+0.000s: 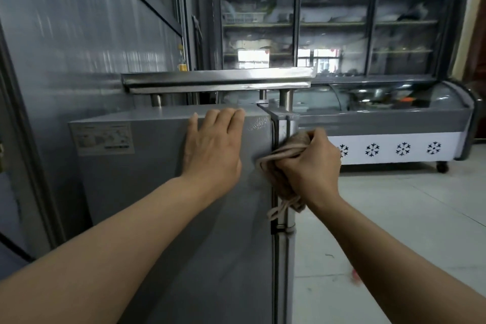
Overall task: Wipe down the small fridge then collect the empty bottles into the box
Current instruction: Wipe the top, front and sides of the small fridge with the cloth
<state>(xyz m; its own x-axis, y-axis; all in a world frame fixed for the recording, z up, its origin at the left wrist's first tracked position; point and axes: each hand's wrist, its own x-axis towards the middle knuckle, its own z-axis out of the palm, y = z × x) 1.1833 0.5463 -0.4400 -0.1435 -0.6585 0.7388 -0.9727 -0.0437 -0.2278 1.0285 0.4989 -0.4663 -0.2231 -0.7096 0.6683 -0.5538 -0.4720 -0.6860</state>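
Grey small fridge point(163, 192), pale label point(102, 138) on side. Brownish-beige cloth point(282, 165). Display freezer point(394, 123) grey, white front panel with black snowflake pattern point(372, 149). Light grey floor tiles point(394, 218), small red speck point(355, 275). Yellow bottle point(182, 64) at back left.

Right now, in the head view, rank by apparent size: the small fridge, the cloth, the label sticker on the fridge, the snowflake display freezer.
1. small fridge, though it is nearest the camera
2. snowflake display freezer, farther away, partly hidden
3. cloth and label sticker: alike, unranked
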